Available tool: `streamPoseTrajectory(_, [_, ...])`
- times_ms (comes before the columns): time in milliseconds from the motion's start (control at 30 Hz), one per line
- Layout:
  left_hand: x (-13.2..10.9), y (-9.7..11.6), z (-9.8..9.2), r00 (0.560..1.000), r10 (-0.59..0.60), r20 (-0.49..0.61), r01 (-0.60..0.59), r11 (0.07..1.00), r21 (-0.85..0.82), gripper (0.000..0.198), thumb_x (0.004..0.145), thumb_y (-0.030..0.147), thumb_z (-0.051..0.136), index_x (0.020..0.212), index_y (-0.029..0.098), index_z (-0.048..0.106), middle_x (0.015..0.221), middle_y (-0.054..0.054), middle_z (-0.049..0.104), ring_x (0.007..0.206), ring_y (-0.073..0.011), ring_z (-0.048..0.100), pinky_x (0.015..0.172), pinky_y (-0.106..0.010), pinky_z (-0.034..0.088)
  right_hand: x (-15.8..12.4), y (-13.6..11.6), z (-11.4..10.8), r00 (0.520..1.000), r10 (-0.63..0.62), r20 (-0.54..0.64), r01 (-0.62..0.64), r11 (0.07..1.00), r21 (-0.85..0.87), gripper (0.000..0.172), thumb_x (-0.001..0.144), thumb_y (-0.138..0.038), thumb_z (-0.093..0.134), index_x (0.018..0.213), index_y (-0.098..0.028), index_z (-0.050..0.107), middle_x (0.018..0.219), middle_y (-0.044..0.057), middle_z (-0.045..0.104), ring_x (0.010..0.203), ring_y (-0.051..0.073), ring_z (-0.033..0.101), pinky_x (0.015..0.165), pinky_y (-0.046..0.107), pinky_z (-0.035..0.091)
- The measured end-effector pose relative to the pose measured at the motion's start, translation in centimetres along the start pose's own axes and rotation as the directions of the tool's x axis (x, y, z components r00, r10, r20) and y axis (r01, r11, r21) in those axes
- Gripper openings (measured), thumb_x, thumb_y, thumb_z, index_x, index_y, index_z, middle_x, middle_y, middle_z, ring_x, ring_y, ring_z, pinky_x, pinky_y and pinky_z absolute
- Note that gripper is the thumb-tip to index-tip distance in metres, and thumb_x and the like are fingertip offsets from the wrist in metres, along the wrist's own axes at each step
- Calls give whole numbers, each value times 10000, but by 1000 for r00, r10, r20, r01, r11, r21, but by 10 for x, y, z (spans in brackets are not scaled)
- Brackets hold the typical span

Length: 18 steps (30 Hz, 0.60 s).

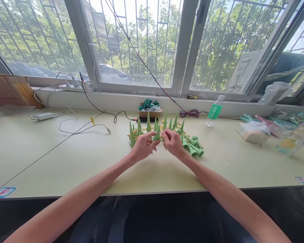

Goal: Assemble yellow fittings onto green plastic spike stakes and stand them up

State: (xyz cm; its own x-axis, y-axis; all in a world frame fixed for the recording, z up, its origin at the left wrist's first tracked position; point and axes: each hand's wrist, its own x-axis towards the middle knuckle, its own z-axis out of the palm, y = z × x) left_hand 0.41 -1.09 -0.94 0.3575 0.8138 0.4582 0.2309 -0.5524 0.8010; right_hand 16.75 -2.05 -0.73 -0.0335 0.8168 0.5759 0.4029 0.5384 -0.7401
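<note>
At the middle of the table, my left hand (142,145) curls its fingers and thumb around the base of an upright green plastic watering spike (158,132). Close against its right side, my right hand (172,143) is closed in a pinch; whatever its fingertips hold is hidden. Several more green spikes (148,122) with small yellow valve pieces stand point up behind and beside both hands. To the right of my right hand, a pile of spikes (192,147) lies on its side, hollow ends toward me.
Behind the spikes are a dark phone (147,119) and a small box with green plastic (149,107). A water bottle (214,111) stands back right, with bundled wire (192,113) nearby. Cables (76,130) cross the left tabletop. Bags and a clear container (291,143) sit far right.
</note>
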Motion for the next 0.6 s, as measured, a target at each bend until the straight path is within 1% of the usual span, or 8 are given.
streamPoseTrajectory(100, [0, 2, 0, 998, 62, 1, -62, 997, 38, 310, 820, 450, 632, 1003, 198, 641, 988, -65, 609, 515, -110, 628, 360, -211, 507, 1, 0, 1, 1000, 9, -4, -9, 1000, 2, 354, 916, -464, 444, 666, -215, 465, 459, -38, 426, 419, 120, 434, 434, 239, 330])
streamPoseTrajectory(167, [1, 4, 0, 996, 89, -6, -88, 993, 73, 309, 843, 450, 606, 1029, 206, 642, 1036, -74, 601, 523, -104, 624, 366, -215, 506, 1, 0, 1, 1000, 9, -11, -9, 1000, 8, 351, 919, -471, 445, 683, -214, 476, 471, -36, 436, 427, 121, 435, 442, 238, 334])
streamPoseTrajectory(333, [2, 10, 0, 993, 83, -79, -71, 987, 144, 351, 884, 466, 546, 1132, 219, 576, 1167, -90, 593, 522, -90, 614, 387, -223, 503, 2, 3, 0, 997, -7, -74, 8, 1000, 13, 325, 940, -466, 426, 744, -214, 488, 531, -32, 458, 464, 121, 451, 469, 234, 348])
streamPoseTrajectory(400, [2, 12, 0, 991, 64, -114, -49, 989, 136, 344, 890, 489, 529, 1071, 199, 564, 1058, -76, 635, 508, -97, 609, 383, -220, 489, 2, 4, -1, 994, -15, -108, 16, 1000, 9, 309, 950, -453, 413, 766, -216, 484, 543, -35, 452, 470, 119, 446, 473, 233, 345])
streamPoseTrajectory(433, [2, 12, -1, 991, 50, -126, -34, 992, 125, 339, 893, 502, 517, 1012, 189, 564, 949, -59, 653, 493, -102, 603, 383, -217, 482, 2, 4, -2, 993, -19, -119, 20, 1000, 7, 303, 954, -449, 409, 773, -217, 481, 546, -36, 449, 471, 119, 443, 474, 232, 344])
streamPoseTrajectory(500, [3, 12, -2, 992, 1, -123, 10, 996, 87, 379, 901, 538, 483, 853, 172, 567, 712, -18, 624, 449, -109, 587, 377, -210, 465, 1, 3, -3, 993, -33, -118, 33, 999, 4, 295, 956, -446, 408, 785, -216, 480, 557, -37, 448, 476, 116, 441, 481, 231, 347])
streamPoseTrajectory(533, [3, 12, -2, 995, -37, -97, 43, 997, 59, 433, 901, 563, 463, 769, 163, 565, 623, -8, 590, 423, -112, 576, 367, -209, 452, 1, 2, -4, 994, -42, -100, 43, 999, 4, 293, 955, -445, 412, 787, -215, 482, 562, -37, 448, 479, 113, 440, 486, 230, 349])
streamPoseTrajectory(600, [4, 12, -2, 991, -135, 0, 135, 991, -23, 545, 894, 614, 424, 646, 147, 559, 544, -14, 557, 391, -121, 566, 344, -214, 431, 0, 1, -4, 997, -63, -45, 64, 998, 11, 294, 952, -442, 423, 781, -210, 484, 565, -39, 442, 481, 107, 434, 492, 227, 352])
